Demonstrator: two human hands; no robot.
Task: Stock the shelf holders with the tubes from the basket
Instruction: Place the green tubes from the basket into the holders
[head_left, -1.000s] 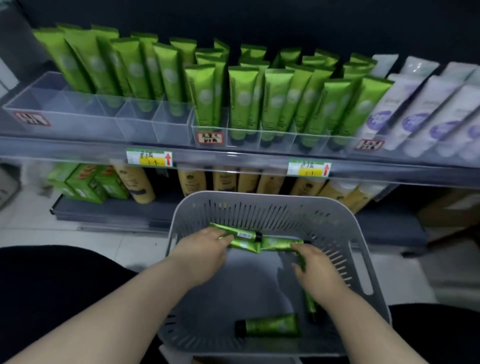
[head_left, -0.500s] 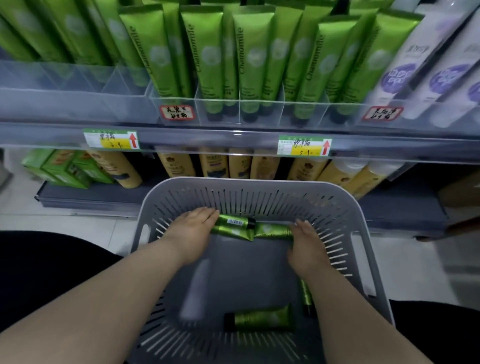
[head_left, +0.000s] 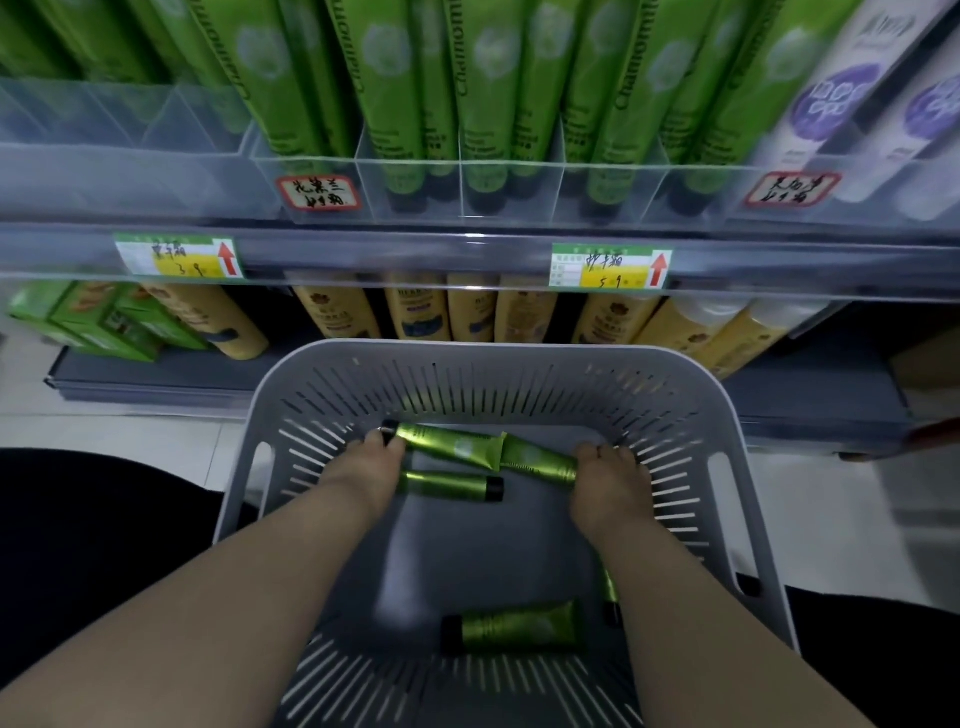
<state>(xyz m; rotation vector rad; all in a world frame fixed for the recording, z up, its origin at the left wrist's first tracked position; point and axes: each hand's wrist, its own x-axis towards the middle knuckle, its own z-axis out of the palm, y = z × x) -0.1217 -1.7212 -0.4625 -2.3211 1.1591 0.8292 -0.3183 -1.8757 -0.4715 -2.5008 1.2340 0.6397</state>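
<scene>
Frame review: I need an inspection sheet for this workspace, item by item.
Surface: grey slotted basket in front of the shelves.
Job's things: five green tubes in the basket, one part-hidden under the right forearm; clear holders carry upright green tubes.
Clutter: nothing seen.
Grips: left hand and right hand each on a tube at the basket's far end; grip hidden.
Cables: nothing seen.
Surroundings: yellow bottles and green boxes on the lower shelf; price tags; purple-white tubes at right.

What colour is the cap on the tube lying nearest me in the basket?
The cap is black, on a green tube; head view shows it.
</scene>
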